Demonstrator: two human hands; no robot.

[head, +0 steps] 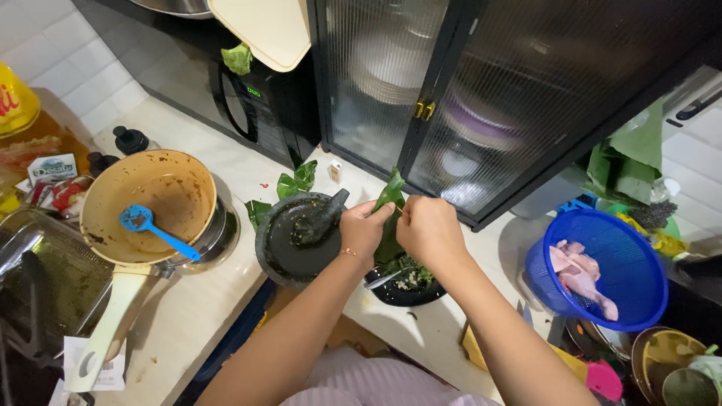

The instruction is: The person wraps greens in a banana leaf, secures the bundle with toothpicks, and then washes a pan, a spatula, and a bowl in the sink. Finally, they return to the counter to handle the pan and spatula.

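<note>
My left hand [364,228] and my right hand [426,229] both pinch a folded green banana leaf [389,194] that stands upright between them. Below the hands sits a black plate [406,295] with chopped greens and pale bits, and a spoon lies in it. Just left of my left hand is a dark stone mortar [280,248] with its pestle [322,216] resting inside.
A beige pan [162,197] with a blue spoon [154,229] sits at left on the pale counter [195,308]. A blue basket [624,263] with raw chicken pieces stands at right. Behind are a black microwave [248,94], a ribbed-glass cabinet [466,90], and loose leaf pieces [295,180].
</note>
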